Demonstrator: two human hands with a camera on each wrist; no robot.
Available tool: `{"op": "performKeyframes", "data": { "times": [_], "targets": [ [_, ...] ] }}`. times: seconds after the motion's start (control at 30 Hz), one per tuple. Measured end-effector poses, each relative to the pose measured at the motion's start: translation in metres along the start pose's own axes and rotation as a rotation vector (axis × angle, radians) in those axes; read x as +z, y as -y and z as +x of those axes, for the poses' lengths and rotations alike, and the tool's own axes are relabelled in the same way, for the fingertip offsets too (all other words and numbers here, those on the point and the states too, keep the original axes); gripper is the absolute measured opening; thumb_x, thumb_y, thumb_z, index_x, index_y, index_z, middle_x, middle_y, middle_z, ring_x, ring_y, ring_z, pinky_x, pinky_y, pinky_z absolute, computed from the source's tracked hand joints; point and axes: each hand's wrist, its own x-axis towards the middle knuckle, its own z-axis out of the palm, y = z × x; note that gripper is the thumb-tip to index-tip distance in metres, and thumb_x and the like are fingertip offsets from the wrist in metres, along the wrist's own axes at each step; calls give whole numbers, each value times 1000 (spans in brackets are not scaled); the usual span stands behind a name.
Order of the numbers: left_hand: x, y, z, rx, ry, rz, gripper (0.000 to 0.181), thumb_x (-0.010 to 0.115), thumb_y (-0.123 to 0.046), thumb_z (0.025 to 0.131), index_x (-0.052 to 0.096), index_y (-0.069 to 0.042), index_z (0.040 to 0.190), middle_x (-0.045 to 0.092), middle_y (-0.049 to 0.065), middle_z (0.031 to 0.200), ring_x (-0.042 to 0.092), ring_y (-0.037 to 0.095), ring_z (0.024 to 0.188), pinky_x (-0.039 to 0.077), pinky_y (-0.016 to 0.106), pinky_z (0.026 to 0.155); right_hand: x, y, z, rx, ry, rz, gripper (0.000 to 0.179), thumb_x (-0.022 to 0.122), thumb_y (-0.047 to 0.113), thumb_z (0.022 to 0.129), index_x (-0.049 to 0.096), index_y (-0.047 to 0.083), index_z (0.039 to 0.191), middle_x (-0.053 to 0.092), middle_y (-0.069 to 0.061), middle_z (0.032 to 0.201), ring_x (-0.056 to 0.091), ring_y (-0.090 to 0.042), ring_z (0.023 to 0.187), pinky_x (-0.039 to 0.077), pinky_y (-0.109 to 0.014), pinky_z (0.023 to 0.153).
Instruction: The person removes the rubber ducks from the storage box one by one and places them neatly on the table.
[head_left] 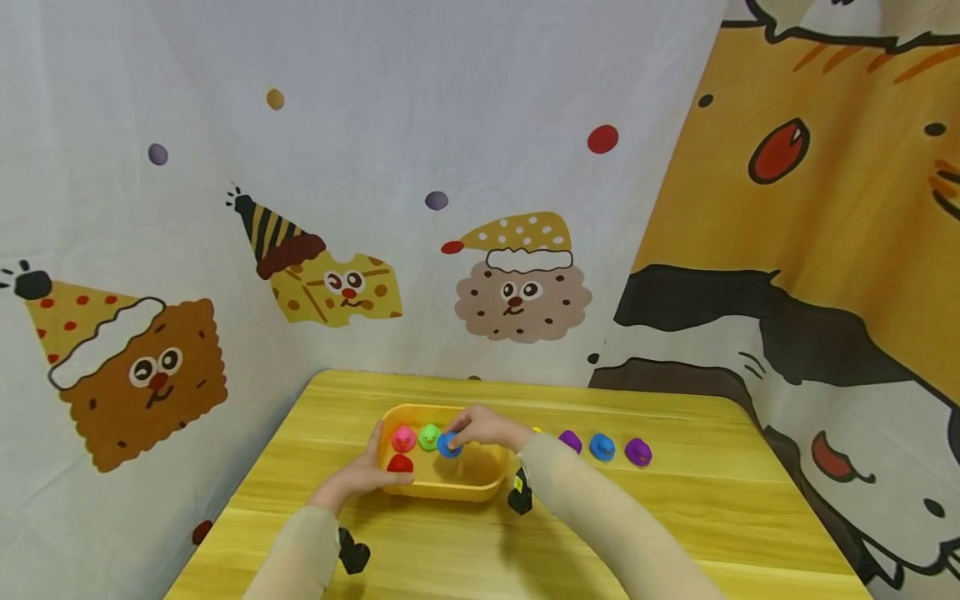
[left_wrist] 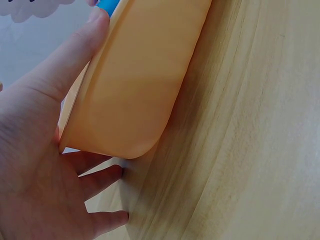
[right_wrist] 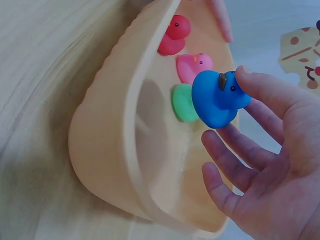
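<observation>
My right hand [head_left: 487, 426] pinches a blue rubber duck [right_wrist: 214, 101] between thumb and fingers, over the inside of a yellow plastic basin [head_left: 450, 492]. The other fingers of this hand are spread loosely below the duck in the right wrist view. My left hand [head_left: 358, 476] holds the basin's left end, with the thumb along the near rim and the fingers round the end wall. Inside the basin sit a pink duck [head_left: 403, 438], a green duck [head_left: 429, 437] and a red duck [head_left: 400, 464], the red one partly hidden by the rim and my left thumb.
Right of the basin, a purple duck [head_left: 571, 441], a blue duck [head_left: 602, 447] and another purple duck [head_left: 638, 452] stand in a row on the wooden table [head_left: 675, 517]. Something yellow [head_left: 537, 430] peeks out behind my right wrist. A cartoon-printed cloth [head_left: 510, 108] hangs behind the table.
</observation>
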Motion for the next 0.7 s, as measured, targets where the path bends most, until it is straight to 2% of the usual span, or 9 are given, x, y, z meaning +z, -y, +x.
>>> {"op": "performKeyframes", "data": {
  "times": [0.2,0.33,0.43,0.57,0.7],
  "targets": [
    [0,-3,-1,-5,-8,17,131,83,-38,75,-16,-1,151,4,41,151,18,58,134,14,67,108,-9,6,-6,-7,-16,-44,21,76,15,84,74,7,104,72,0,96,64,-13,87,51,-46,89],
    [0,-4,1,-35,-7,21,129,83,-37,76,-15,-2,151,2,36,154,17,54,137,14,64,110,-15,7,-7,-4,-22,-61,22,75,17,85,74,9,106,72,1,97,63,-12,88,51,-45,88],
    [1,-5,3,-33,-6,19,128,83,-37,76,-14,-3,152,2,34,155,18,52,138,15,63,110,-21,9,-10,6,-38,-84,23,74,18,85,74,11,107,71,2,97,61,-12,84,51,-39,80],
    [3,-4,3,-17,-14,7,129,84,-34,75,-15,-2,152,5,37,153,19,53,137,15,63,110,-25,11,-11,5,-41,-94,23,75,18,86,74,11,108,71,3,96,59,-12,80,48,-33,71],
    [1,-2,0,-26,-22,-9,128,84,-28,75,-15,-2,151,4,38,153,17,54,137,14,62,111,-24,12,-11,2,-26,-71,23,74,18,86,74,10,108,71,3,96,60,-12,82,49,-32,72]
  ]
}}
